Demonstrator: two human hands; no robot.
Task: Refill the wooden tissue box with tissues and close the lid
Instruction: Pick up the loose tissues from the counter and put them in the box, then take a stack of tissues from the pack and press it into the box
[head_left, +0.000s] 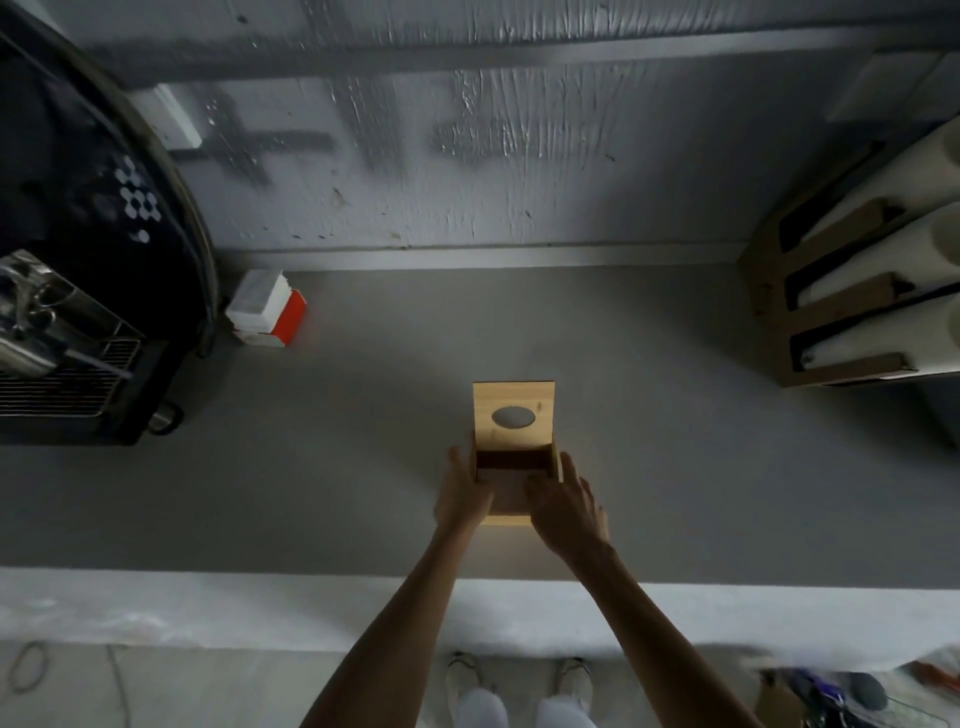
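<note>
A wooden tissue box (506, 519) stands in the middle of the grey counter (363, 467). Its lid (513, 413), with an oval hole, is swung up and back, and the inside looks dark and bare. My left hand (461, 496) rests against the box's left side, fingers along the wall. My right hand (563, 509) lies over the box's right front corner with its fingers spread. A pack of white tissues in a red and white wrapper (267, 307) lies at the back left of the counter, well away from both hands.
A black machine with a metal grille (78, 332) fills the left side. A cardboard holder with white paper rolls (857, 291) stands at the right. The wall runs behind the counter. The counter's white front edge (208, 608) is near my legs.
</note>
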